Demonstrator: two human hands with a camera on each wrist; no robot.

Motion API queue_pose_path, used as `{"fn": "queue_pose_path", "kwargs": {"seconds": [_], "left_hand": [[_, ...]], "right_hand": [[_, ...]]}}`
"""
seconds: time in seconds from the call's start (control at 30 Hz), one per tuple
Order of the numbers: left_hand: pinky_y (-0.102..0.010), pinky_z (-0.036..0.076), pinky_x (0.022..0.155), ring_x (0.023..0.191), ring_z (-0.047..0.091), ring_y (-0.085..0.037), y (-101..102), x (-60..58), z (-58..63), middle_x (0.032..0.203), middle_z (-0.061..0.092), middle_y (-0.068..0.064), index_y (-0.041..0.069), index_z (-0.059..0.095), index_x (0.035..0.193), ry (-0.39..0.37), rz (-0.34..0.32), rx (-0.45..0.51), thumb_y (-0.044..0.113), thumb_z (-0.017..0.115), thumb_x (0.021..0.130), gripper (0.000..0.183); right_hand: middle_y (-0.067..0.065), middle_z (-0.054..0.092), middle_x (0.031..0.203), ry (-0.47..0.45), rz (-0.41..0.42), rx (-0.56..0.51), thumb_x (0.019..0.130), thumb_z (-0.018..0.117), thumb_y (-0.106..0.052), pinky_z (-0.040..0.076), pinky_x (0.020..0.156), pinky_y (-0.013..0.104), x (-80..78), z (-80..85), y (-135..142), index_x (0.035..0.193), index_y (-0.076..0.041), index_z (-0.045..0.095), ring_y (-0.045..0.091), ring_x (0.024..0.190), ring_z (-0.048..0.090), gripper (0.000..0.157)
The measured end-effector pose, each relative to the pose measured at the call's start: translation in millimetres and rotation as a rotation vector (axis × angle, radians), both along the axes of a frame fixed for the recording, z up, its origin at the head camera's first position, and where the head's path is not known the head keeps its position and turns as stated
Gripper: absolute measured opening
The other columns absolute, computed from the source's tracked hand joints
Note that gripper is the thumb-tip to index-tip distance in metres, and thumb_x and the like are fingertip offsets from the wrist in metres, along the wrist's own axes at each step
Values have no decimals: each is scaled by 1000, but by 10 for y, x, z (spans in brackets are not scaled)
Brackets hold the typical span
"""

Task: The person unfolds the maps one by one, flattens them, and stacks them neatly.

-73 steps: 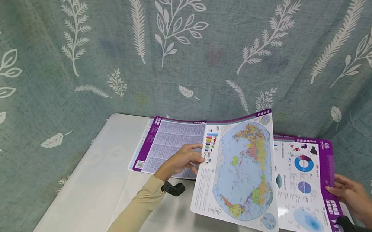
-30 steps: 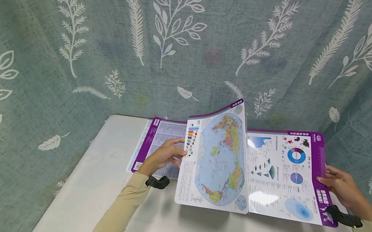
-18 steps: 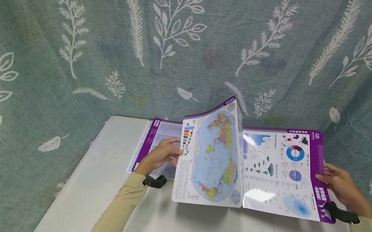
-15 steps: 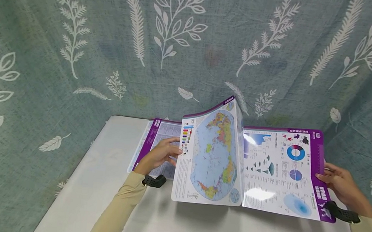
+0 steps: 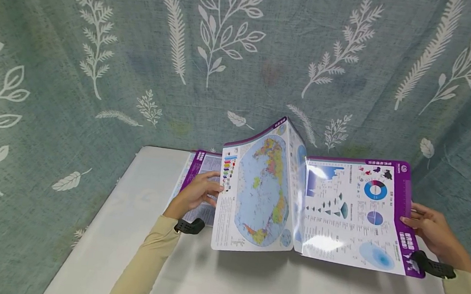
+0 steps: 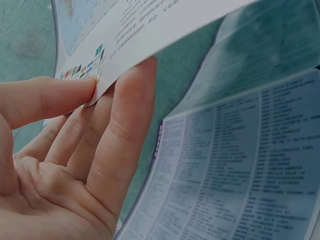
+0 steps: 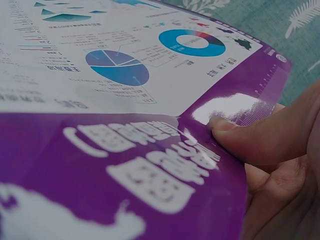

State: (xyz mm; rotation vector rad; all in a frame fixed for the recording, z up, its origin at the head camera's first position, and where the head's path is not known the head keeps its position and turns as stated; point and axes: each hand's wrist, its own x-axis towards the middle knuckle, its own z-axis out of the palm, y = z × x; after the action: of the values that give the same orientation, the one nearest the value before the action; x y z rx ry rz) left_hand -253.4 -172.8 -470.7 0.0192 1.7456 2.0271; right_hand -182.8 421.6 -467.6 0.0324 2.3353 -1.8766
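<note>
A glossy folded world map hangs half unfolded above the white table, its printing upside down in the head view. My left hand pinches the left edge of the world-map panel between thumb and fingers; the left wrist view shows the thumb on the printed side. On the right, my right hand grips the purple border of the chart panel, thumb on top in the right wrist view. Between the two panels a fold stands up in a ridge. Beneath the left hand lies another purple-edged printed panel with dense text.
A white-covered table spreads below the map and out to the left. Right behind it hangs a grey-green curtain with white leaf patterns. A light blue sheet edge shows under the text panel.
My left hand has moved left with the world-map panel, widening the fold and uncovering more of the chart panel. My right hand has shifted slightly left and up, still gripping the border.
</note>
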Motion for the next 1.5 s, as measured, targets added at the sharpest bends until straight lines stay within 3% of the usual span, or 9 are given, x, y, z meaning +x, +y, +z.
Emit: {"fn": "queue_pose_path", "kwargs": {"seconds": [0.67,0.97,1.2,1.4,1.5], "left_hand": [[-30,55,49,69,67,-21,-178,-47,10,89,68,-11,2,29,144,-13,16,-17,-2,57,88,62],[-29,53,45,66,67,-21,-289,-73,-63,89,68,-12,1,36,139,-3,57,-18,-2,57,88,55],[-30,54,46,68,67,-22,-383,-83,-94,90,68,-11,2,32,141,-5,55,0,-2,55,89,57],[-28,53,45,65,66,-19,-407,-117,-90,86,68,-8,2,32,142,-14,85,-30,-4,54,89,58],[-28,54,45,64,66,-19,-403,-138,-75,85,68,-8,3,31,142,-20,86,-32,-5,54,89,58]], "right_hand": [[-21,66,95,1,-21,11,92,61,-11,54,64,26,-22,5,-17,110,-38,56,7,78,66,32],[-19,67,94,-20,-23,-32,93,59,-9,55,64,27,-30,-4,-33,108,-37,58,9,78,66,32],[-18,67,93,-14,-35,-64,93,60,-9,55,63,26,-78,15,-32,107,-35,57,9,77,66,30],[-20,65,95,-39,-34,-23,92,61,-13,55,65,28,-120,21,-20,117,-32,54,9,79,66,32],[-22,64,95,-45,-30,35,93,61,-15,55,67,28,-129,18,-20,127,-25,51,8,80,65,36]]}}
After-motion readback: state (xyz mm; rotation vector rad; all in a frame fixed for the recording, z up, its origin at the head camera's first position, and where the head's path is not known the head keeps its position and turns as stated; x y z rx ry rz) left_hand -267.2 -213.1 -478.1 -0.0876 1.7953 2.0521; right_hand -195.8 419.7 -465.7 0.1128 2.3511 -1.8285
